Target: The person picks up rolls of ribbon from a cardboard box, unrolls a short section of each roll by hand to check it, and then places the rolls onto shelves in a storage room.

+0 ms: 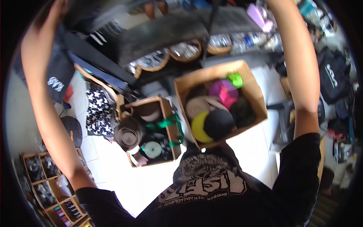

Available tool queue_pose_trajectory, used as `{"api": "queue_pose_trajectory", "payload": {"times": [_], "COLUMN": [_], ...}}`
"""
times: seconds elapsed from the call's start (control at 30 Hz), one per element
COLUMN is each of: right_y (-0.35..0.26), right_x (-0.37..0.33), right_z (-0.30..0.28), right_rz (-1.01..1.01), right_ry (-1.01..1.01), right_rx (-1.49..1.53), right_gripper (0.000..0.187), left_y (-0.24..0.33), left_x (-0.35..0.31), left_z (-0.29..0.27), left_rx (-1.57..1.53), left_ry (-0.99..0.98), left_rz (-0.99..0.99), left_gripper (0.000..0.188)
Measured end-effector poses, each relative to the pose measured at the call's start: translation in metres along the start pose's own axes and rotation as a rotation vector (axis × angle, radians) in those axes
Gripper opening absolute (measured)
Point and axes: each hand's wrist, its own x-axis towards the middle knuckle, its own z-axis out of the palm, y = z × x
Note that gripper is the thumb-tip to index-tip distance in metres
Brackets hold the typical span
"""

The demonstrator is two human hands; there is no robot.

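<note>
Both my arms are raised above my head. My left forearm runs up the left side, and my left hand (61, 6) shows only as a blur at the top edge; its grip is unclear. My right forearm (298, 56) rises on the right and its hand is cut off by the top edge. A blurred dark grey sheet or board (170, 32) stretches between the arms. Below me stand two open cardboard boxes. The right box (217, 71) holds yellow, black, pink and green caps. The left box (166, 113) holds brown hats and a green strap.
Black-and-white star-patterned fabric (97, 109) and a black cap (72, 130) lie on the white tiled floor at left. A wooden compartment shelf (41, 178) sits lower left. Round baskets of shiny packets (185, 51) line the back. A black bag (332, 75) hangs at right.
</note>
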Motion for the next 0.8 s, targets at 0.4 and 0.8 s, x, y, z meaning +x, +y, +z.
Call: {"api": "queue_pose_trajectory", "payload": {"times": [0.4, 0.8], "right_y": [0.004, -0.012], "right_x": [-0.421, -0.474], "right_z": [0.216, 0.255], "right_rz": [0.81, 0.934], "right_ry": [-0.64, -0.682], "right_rx": [0.85, 0.977], "right_gripper": [0.048, 0.06], "left_y": [0.138, 0.185], "left_x": [-0.361, -0.435], "left_z": [0.226, 0.317], "left_rx": [-0.496, -0.184], "left_ry": [-0.704, -0.796], "left_rz": [-0.898, -0.703], "left_gripper": [0.029, 0.054]}}
